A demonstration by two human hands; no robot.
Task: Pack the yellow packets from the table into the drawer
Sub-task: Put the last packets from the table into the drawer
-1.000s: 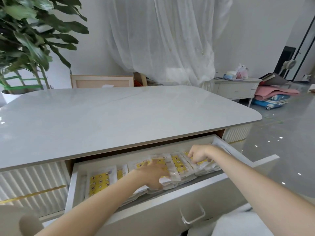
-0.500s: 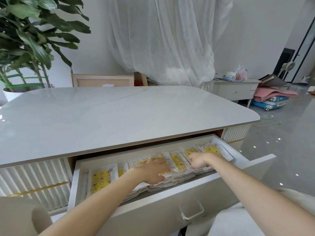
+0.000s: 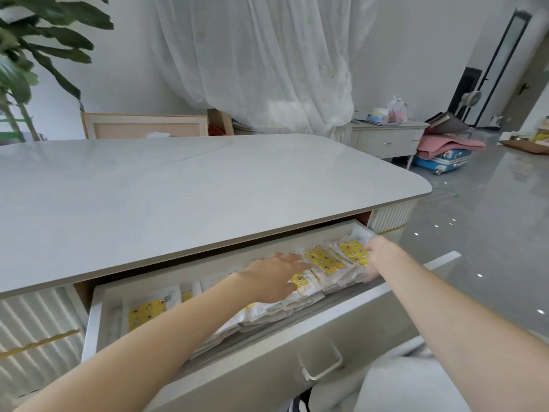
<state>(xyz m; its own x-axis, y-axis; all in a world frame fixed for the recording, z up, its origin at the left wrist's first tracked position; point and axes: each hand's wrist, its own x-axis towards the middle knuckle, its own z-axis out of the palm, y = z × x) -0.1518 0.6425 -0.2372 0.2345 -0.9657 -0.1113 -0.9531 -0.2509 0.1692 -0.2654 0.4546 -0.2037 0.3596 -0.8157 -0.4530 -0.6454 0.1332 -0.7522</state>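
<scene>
Left hand (image 3: 271, 278) flat, fingers straight, pressing yellow packets (image 3: 322, 260) overlapped in drawer (image 3: 237, 382), row running lower-left to upper-right; right hand (image 3: 380, 254) at row's upper-right end, grip unclear.

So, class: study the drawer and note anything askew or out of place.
The packets lie askew: they overlap in a slanted, fanned row across the drawer, not flat. Left hand rests on them, right hand at the row's end.

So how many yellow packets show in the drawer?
4 packets plainly: one at the left end, one under the left hand, two beside the right hand; others likely hidden.
</scene>
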